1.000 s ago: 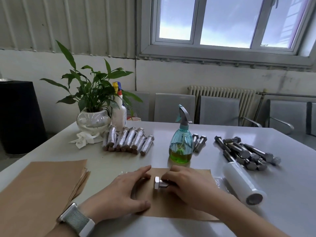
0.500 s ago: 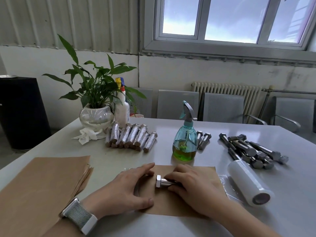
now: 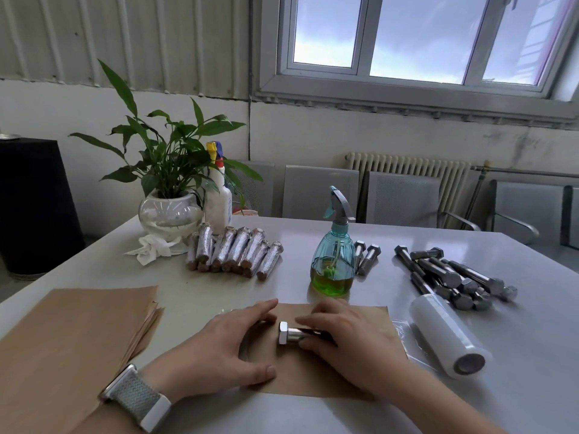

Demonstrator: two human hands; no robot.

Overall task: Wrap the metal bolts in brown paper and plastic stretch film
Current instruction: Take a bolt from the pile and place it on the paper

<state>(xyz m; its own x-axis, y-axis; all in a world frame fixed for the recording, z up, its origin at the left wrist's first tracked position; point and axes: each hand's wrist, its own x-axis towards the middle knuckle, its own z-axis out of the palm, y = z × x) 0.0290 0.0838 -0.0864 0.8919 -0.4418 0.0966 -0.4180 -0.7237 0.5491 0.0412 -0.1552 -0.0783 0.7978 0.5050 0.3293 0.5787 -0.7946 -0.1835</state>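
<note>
Left hand (image 3: 219, 349) flat on brown paper sheet (image 3: 313, 371), fingers spread wide. Bolt (image 3: 289, 333) lies between the two hands — head exposed, shank under right hand (image 3: 347, 343) fingers, curled round it. Stretch film roll (image 3: 445, 336) beyond right fingers.

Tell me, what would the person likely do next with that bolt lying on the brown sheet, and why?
Probably roll the bolt forward so the brown paper sheet curls round it. The bolt lies bare on the sheet, the right hand grips its shank, and the left hand presses the sheet flat beside the bolt's head. The stretch film roll lies untouched at the right, so film likely follows.
</note>
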